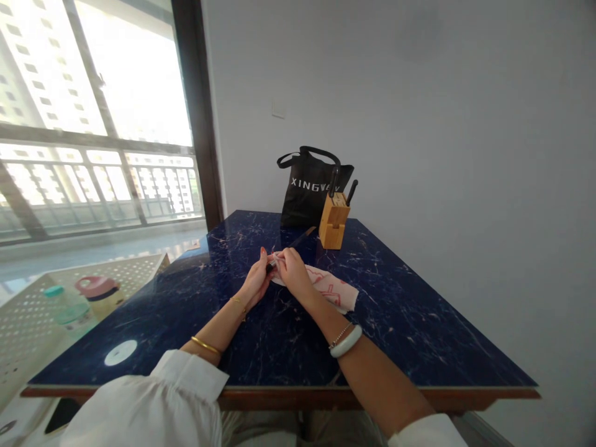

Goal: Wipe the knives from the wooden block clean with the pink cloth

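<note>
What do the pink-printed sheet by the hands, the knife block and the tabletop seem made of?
The pink-printed sheet looks like matte fabric or paper, creased. The knife block looks like pale wood, maybe bamboo, with grain. The tabletop looks like glossy dark blue marble-effect stone or glass, white-veined.

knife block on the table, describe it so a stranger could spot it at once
At the far end of the dark blue marbled table stands a black tote bag. The knife block is just right of it: pale wood, with dark handles sticking out the top.
</note>
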A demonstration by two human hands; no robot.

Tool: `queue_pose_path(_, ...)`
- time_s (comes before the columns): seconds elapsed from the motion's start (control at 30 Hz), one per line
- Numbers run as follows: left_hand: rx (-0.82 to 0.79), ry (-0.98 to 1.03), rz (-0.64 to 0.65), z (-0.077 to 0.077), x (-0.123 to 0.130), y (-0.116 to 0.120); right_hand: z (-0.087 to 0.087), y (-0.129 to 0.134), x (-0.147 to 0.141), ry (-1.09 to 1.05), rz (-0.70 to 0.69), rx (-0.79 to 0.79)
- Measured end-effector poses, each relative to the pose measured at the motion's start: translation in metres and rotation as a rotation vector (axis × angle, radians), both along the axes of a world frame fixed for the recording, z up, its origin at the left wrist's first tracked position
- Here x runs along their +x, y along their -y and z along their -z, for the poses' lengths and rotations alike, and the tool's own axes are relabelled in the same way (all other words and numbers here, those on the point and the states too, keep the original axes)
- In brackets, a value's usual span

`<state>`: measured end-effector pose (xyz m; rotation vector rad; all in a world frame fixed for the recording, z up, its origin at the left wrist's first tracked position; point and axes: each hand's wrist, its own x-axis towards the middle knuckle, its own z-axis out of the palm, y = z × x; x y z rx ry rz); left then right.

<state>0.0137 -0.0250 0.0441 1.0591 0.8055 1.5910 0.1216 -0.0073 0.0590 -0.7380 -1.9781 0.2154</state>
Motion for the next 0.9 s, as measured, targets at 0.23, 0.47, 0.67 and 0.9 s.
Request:
queue_pose_path(0.23, 0.03, 0.074, 0.07, -0.002, 0.007, 0.002, 0.002, -0.004, 0.004, -0.055, -0.027, -0.002)
queue_pose_path(0.47, 0.002, 0.091, 0.107, 0.001, 0.004, 0.0, 0.004, -0.02, 0.009, -0.149, 0.078, -0.026)
queue_pose_path(0.67, 0.03, -0.053, 0.215, 0.002, 0.005, 0.002, 0.003, -0.023, 0.012, -0.124, 0.103, 0.008)
queue_pose_path(0.9, 0.084, -0.07, 0.272, 0.002, 0.001, 0.004, 0.003, -0.02, 0.014, -0.007, 0.001, 0.03)
